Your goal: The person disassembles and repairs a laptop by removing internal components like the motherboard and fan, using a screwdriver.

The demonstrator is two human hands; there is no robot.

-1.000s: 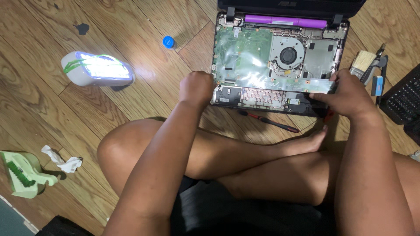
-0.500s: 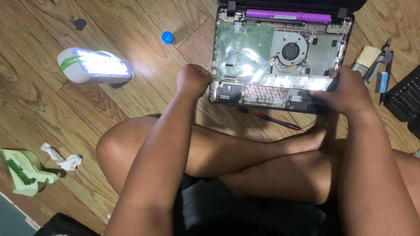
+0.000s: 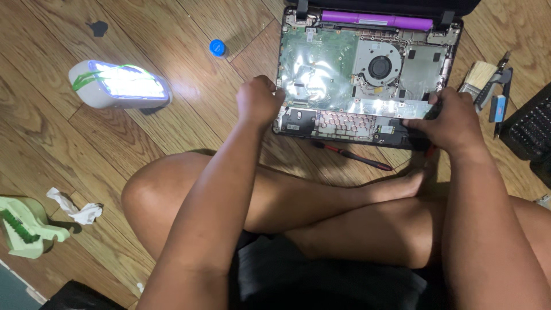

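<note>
Laptop [image 3: 367, 74], opened up with its bottom cover off, lies on the wooden floor [image 3: 172, 126] toward the far right corner of what I see, its long axis running left to right across my view. Green circuit board, round fan and a purple battery bar along the far edge are exposed. I have both hands at the near long edge of it, one at each end, so the machine sits directly ahead of me, just past my crossed legs.

My left hand [image 3: 259, 103] is curled closed at the near left corner of the laptop, knuckles up; I cannot tell whether the fingers actually pinch the casing or only press against it. My right hand [image 3: 450, 117] is closed around the near right corner, fingers wrapped over the edge of the frame, thumb side toward the middle. Neither hand is nearer than the other.

A red-handled screwdriver [image 3: 353, 156] lies on the floor just beside the near edge, between the laptop and my shin. A brush [image 3: 477, 77] and small tools lie right of the laptop. Left, well apart, are a blue cap [image 3: 217, 47], a lit white lamp [image 3: 120, 85], a crumpled tissue [image 3: 74, 208] and a green holder [image 3: 23, 227].
</note>
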